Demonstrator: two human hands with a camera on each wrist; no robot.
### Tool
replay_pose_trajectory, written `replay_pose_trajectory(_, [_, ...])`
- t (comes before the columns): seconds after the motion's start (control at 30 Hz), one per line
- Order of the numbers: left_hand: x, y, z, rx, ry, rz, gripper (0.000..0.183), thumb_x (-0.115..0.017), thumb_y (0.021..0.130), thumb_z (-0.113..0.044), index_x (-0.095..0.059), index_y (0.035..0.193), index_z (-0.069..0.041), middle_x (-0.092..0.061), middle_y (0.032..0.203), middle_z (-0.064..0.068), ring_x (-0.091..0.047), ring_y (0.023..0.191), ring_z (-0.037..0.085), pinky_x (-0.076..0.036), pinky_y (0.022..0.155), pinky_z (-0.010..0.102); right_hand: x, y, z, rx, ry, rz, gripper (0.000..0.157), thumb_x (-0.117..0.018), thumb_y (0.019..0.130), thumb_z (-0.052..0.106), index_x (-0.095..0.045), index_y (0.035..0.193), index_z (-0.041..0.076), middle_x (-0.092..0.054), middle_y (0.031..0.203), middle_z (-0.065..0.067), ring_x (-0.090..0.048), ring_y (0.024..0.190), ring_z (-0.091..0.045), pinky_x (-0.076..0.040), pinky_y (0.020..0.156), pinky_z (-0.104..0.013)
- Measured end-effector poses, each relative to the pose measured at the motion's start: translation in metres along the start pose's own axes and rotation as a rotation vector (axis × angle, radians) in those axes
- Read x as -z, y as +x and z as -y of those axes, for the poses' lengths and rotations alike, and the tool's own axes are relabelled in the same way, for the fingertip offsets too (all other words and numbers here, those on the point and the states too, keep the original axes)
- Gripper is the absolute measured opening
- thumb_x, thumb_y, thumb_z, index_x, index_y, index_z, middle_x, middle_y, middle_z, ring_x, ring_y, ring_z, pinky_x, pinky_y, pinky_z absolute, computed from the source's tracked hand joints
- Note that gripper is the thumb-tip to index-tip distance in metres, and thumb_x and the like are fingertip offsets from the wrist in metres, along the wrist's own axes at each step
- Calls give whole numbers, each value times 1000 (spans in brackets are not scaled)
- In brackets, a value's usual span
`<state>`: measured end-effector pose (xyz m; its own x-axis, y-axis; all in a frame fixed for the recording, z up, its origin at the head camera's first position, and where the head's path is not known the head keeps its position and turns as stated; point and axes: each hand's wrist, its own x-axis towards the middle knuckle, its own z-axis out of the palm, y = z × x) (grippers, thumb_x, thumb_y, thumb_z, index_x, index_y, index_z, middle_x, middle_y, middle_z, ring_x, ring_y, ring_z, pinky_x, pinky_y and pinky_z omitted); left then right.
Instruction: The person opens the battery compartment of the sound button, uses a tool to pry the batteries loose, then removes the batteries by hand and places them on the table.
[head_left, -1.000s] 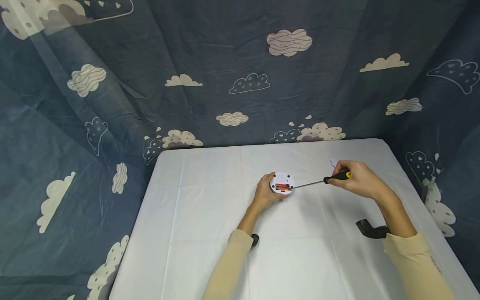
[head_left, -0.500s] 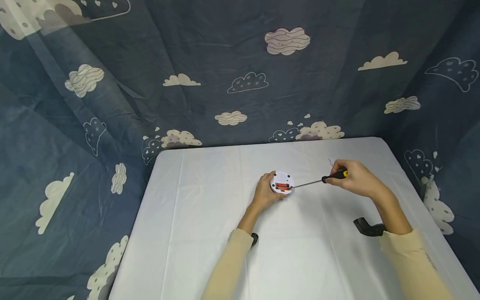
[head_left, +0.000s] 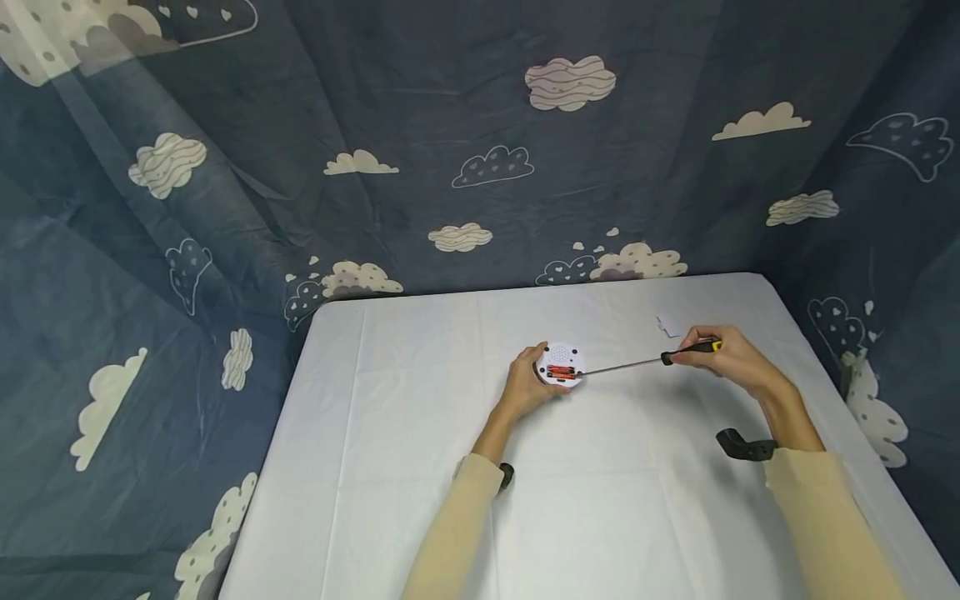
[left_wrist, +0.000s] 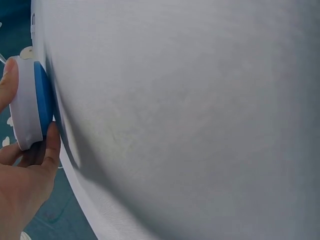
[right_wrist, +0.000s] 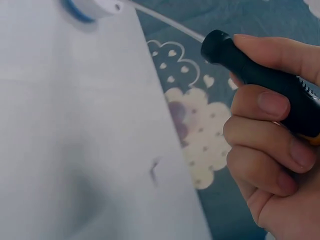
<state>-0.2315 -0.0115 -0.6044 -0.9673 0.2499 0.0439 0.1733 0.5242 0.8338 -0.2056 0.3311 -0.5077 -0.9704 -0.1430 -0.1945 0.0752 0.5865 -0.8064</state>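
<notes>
My left hand (head_left: 521,383) grips a round white battery-powered device (head_left: 562,354) by its side, above the table. Two red batteries (head_left: 561,372) show in its open compartment. The left wrist view reveals a blue face (left_wrist: 44,97) on the device's other side, with the thumb on the white side and fingers around the edge. My right hand (head_left: 738,358) holds a screwdriver (right_wrist: 265,80) by its black and yellow handle, fingers curled round it. Its long metal shaft (head_left: 622,367) points left, and the tip overlaps the device at the right end of the batteries.
A small white piece (head_left: 670,326) with a dark edge lies on the table beyond my right hand. White cloth covers the table (head_left: 420,433). A dark blue curtain (head_left: 420,108) with cloud prints hangs behind it and along both sides.
My right hand has shifted right with the screwdriver, while the tip stays at the device. More of the small white piece shows. The left hand and device have moved slightly left.
</notes>
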Motion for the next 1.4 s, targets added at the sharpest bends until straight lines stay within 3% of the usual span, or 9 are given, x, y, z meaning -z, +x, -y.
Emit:
replay_pose_trajectory(0.23, [1, 0, 0, 15, -41, 2, 100, -98, 68, -16, -47, 153, -1, -60, 144, 14, -56, 137, 28, -41, 122, 35, -9, -4, -34, 23, 208, -15, 17, -76, 95, 18, -67, 95, 3, -42, 60, 13, -36, 51, -9, -30, 46, -35])
replay_pose_trajectory(0.47, [4, -1, -2, 15, -79, 6, 98, -97, 70, -14, -46, 153, 1, -61, 143, 15, -57, 136, 27, -40, 122, 36, -18, -11, -51, 35, 293, -24, 12, -73, 96, 16, -68, 94, 6, -41, 58, 14, -31, 48, -8, -19, 52, -47])
replay_pose_trajectory(0.73, [2, 1, -1, 0, -80, 0, 98, -97, 70, -14, -47, 152, 2, -61, 143, 15, -58, 135, 28, -41, 122, 36, -23, -18, -41, 52, 234, -59, 9, -72, 96, 9, -68, 93, 16, -41, 60, 14, -36, 51, -8, -29, 45, -40])
replay_pose_trajectory(0.83, [1, 1, 0, 3, -81, 1, 98, -97, 70, -14, -47, 152, 2, -61, 143, 15, -58, 135, 28, -41, 121, 36, -21, -18, -34, 52, 192, -66, 5, -73, 96, 12, -68, 96, 11, -41, 62, 13, -37, 53, -9, -30, 47, -39])
replay_pose_trajectory(1.03, [2, -1, 1, 14, -73, 3, 98, -97, 70, -16, -47, 152, 1, -62, 142, 14, -58, 135, 27, -41, 121, 35, -14, -20, -26, 41, 89, -86, 26, -77, 94, 21, -66, 103, -1, -49, 74, 11, -42, 61, -10, -35, 49, -33])
replay_pose_trajectory(1.4, [1, -3, 9, 30, -127, -12, 97, -97, 71, -16, -46, 153, 1, -62, 143, 14, -57, 135, 26, -42, 121, 37, -7, -29, -25, 42, 34, -137, 30, -78, 94, 22, -65, 106, -2, -50, 83, 10, -42, 69, -12, -35, 55, -33])
